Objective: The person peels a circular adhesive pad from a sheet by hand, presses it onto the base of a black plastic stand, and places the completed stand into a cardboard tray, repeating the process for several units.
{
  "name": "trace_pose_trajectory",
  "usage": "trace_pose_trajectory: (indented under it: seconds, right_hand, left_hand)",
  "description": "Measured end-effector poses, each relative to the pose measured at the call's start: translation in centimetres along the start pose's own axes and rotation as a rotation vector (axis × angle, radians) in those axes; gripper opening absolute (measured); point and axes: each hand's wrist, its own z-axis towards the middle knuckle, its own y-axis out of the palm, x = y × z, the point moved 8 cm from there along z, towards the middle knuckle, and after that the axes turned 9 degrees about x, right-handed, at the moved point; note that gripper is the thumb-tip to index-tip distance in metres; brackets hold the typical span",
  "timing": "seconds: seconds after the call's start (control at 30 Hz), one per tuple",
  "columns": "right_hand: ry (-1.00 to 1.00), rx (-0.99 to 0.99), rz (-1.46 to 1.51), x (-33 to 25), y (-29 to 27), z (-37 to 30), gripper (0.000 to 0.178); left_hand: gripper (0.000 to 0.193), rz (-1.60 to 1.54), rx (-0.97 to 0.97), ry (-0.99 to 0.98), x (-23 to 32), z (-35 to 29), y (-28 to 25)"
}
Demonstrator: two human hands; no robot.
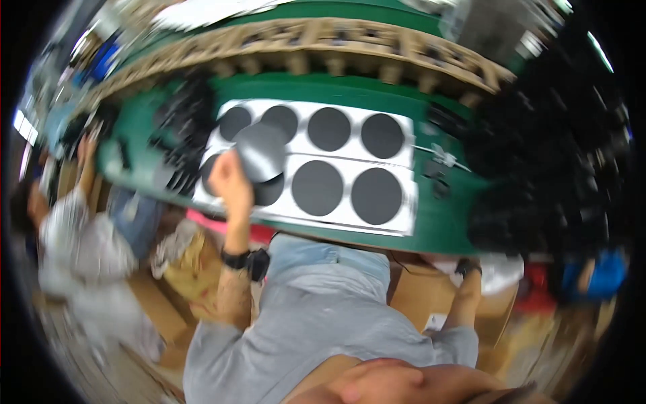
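Grey shirt closest, I saw the left hand blurred, its fingers pinching a shiny dark disc by the rim over white sheets bearing black circles. By the green table, the right forearm reached down low; I couldn't tell how the right hand's fingers were.

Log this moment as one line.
left hand: holds grey disc | beneath: white sheets, dark circles | surface: green table | right hand: unclear

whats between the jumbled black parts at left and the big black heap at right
Head view: white rectangular sheets with dark grey circles, the left hand holding a shiny grey disc, and small blurred parts.
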Motion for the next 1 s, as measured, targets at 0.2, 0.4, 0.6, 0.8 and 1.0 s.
trace_pose_trajectory:
  seconds: [0.2,0.4,0.6,0.8,1.0]
  right_hand:
    - [-0.558,0.219,-0.037,-31.4,0.9,0.1,0.046]
    - [-0.674,0.541,0.144,-34.8,2.0,-6.3,0.043]
    - [-0.684,0.943,0.301,-35.1,-9.6,-19.5,0.041]
    - [-0.510,1.624,0.311,-27.7,-26.8,-35.5,0.038]
    - [-1.617,1.968,0.727,-34.4,-28.2,-47.4,0.030]
  left_hand:
    - [0.029,-0.416,0.202,-0.073,1.6,1.0,-2.1]
    - [0.037,-0.479,0.990,0.347,10.0,5.2,-18.2]
    - [0.036,-0.277,1.271,0.311,7.0,8.3,-29.6]
    - [0.026,-0.318,0.573,0.038,6.5,2.3,-16.8]
    - [0.023,-0.452,-0.184,-0.115,7.9,-2.4,-3.1]
